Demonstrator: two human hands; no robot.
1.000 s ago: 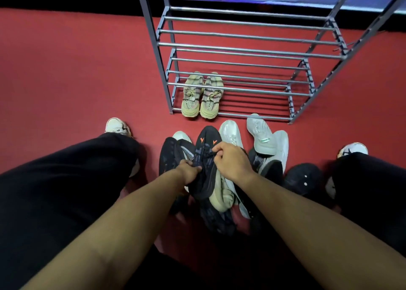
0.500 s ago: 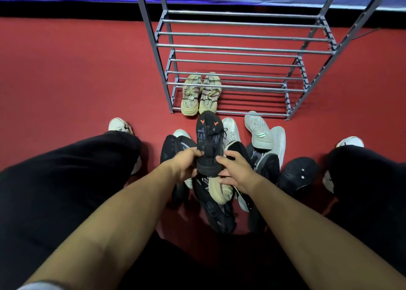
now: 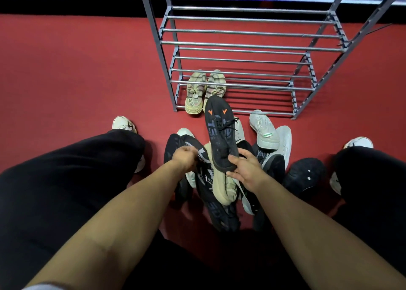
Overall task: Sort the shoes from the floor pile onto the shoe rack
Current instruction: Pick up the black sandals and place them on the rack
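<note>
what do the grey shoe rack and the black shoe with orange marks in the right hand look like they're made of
Grey shoe rack: likely metal, with a painted matte frame and shinier rails that catch light along their length.

Black shoe with orange marks, gripped at its heel by the right hand: apparently knit or mesh fabric, dull and finely textured, with a smoother, rubber-like sole rim.

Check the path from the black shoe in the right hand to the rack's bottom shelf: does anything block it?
Partly. The beige pair fills the left end of the shoe rack, straight beyond the black shoe held by the right hand. Further right the bars look free.
</note>
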